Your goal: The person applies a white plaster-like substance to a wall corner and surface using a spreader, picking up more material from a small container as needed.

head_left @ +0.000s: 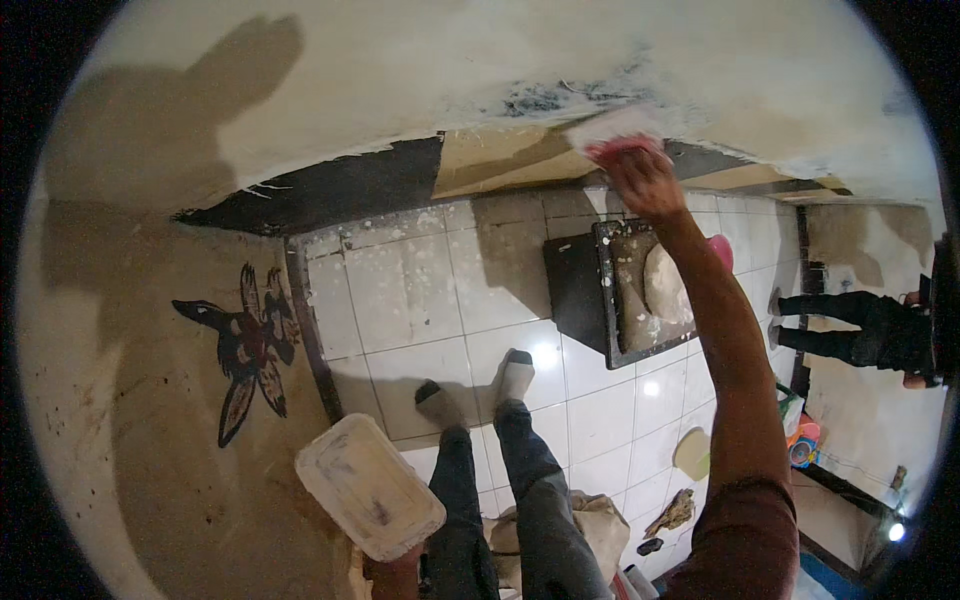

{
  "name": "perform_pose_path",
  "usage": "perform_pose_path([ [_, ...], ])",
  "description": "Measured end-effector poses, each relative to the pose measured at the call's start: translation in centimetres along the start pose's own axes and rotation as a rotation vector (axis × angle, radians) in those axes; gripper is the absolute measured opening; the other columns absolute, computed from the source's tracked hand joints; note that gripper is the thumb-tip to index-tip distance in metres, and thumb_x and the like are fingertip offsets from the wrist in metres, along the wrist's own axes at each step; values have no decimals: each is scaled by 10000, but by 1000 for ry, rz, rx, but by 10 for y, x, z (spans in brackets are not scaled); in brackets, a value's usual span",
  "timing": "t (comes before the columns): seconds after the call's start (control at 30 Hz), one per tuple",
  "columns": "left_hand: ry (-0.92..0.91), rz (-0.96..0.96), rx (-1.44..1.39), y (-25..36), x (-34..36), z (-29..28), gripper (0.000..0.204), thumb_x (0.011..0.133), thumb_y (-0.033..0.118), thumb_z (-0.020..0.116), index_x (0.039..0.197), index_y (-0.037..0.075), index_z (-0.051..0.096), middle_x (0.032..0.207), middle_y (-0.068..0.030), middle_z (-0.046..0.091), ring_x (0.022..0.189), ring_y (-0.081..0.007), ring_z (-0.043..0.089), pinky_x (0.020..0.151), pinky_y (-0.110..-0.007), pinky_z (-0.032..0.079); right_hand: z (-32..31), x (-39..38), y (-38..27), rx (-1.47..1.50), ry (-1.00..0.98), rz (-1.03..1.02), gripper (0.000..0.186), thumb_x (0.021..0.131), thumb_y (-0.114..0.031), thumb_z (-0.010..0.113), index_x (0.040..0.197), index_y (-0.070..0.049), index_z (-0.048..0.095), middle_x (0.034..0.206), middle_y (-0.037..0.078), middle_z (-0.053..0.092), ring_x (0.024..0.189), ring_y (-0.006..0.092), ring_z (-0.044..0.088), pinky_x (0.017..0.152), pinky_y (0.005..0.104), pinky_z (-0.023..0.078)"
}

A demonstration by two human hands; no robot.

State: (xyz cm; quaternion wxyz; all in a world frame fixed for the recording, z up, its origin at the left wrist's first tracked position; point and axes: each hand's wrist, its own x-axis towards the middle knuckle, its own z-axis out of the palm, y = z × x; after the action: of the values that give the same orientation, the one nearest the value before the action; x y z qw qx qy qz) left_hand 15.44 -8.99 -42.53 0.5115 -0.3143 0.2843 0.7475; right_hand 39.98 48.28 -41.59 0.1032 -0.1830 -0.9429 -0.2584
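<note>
Two hands work at a plastered wall: the left hand (mostly hidden under it) grips a white hawk board near the wall's lower left, while the right hand clasps a plastering trowel pressed flat against the wall's upper edge, above a mortar tray on the tiled floor.

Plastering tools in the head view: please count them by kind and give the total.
Trowel in the right hand, against the wall: 1
Flat board in the left hand: 1
Mixing tray with plaster on the floor: 1
Total: 3
</note>
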Motion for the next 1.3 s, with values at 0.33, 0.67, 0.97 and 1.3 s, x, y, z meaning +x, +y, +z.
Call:
perform_pose_path([
  [0.33, -2, -32, 141, -5, 6, 30, 740, 865, 566, 471, 1405, 97, 284, 1385, -164, 381, 1188, -370, 432, 973, -558, 369, 1, -42, 39, 628, 517, 1439, 162, 800, -142, 627, 884, -5, 608, 731, 67, 604, 585, 168, 555, 539, 364, 465],
  [0.67, -27, -53, 298, -23, 9, 32, 781, 851, 661, 373, 1422, 138, 270, 1392, -149, 384, 1221, -358, 408, 995, -568, 338, -60, 151, -185, 956, 684, 1161, 149, 689, -19, 661, 700, -31, 512, 613, 136, 489, 569, 327, 488, 586, 371, 426],
  [0.97, 126, -47, 52, -18, 7, 14, 771, 842, 633, 444, 1400, 121, 300, 1348, -164, 426, 1204, -365, 431, 980, -571, 355, 5, 42, -44, 1149, 765, 1806, 97, 796, -52, 621, 795, -25, 528, 629, 17, 515, 488, 116, 456, 452, 262, 392],
  [1.3, -96, -37, 318, -19, 10, 37, 742, 865, 627, 404, 1398, 122, 299, 1355, -164, 416, 1217, -328, 416, 1039, -530, 305, -80, 177, -165, 1703, 841, 1780, 74, 770, 4, 564, 830, -12, 524, 707, 79, 550, 636, 183, 574, 520, 338, 481],
])
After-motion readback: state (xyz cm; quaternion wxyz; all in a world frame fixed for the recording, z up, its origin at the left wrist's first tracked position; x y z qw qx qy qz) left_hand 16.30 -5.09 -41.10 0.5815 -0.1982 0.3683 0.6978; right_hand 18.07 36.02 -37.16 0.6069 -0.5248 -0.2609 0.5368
